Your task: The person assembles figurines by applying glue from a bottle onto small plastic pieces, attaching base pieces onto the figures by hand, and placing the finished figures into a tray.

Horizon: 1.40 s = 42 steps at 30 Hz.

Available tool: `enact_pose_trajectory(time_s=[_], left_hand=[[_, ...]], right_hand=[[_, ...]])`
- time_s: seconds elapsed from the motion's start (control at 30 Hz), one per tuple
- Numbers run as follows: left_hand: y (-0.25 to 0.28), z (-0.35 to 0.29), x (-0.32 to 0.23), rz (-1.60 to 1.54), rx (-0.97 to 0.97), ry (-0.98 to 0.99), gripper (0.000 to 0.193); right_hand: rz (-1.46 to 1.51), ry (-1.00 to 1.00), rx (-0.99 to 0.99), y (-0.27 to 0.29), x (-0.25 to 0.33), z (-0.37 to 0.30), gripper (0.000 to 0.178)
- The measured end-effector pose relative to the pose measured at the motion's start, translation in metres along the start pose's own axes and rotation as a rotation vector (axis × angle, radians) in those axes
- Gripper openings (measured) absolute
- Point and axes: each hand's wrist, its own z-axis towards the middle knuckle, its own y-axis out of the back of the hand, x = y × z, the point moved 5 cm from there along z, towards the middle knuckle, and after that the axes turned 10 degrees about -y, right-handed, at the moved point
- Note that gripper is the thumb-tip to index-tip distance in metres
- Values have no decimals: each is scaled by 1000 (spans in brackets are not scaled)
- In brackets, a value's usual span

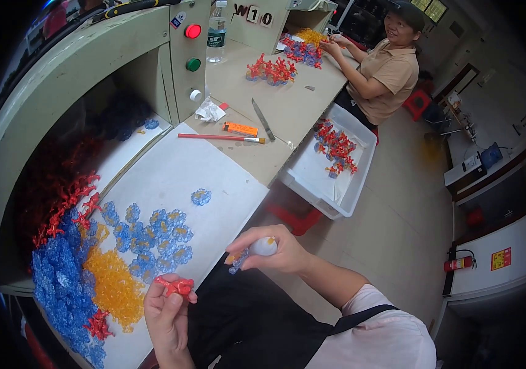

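Red glossy figure (178, 286), lower centre, is pinched in the left hand (166, 317); the right hand (286, 251) grips a smooth white rounded object (264, 246) and translucent blue piece (238, 262). A labelled bottle (216, 37) stands top centre-left.

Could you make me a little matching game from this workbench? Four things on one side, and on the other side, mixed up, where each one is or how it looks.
Column one:
1. Red piece
2. Clear bottle
3. Brush
4. White tub

Column two:
A. Standing upright beside the panel with the round red button and green button
B. Beside the table, with red and blue pieces inside
C. Held in the fingers of the left hand
D. Lying flat, with a red handle

Right pairs: 1-C, 2-A, 3-D, 4-B.
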Motion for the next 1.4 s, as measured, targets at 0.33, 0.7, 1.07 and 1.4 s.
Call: enact_pose_trajectory(time_s=[0.33, 0.7, 1.07, 1.4], left_hand=[[8, -8, 6, -32, -33, -4, 33], [6, -8, 10, -12, -27, 3, 31], [5, -14, 18, 25, -15, 65, 31], [-14, 4, 28, 21, 131, 256, 27]], right_hand=[[-85, 145, -52, 12, 7, -9, 20], [23, 17, -18, 5, -5, -10, 20], [68, 27, -4, -2, -13, -9, 19], [59, 92, 32, 4, -18, -1, 19]])
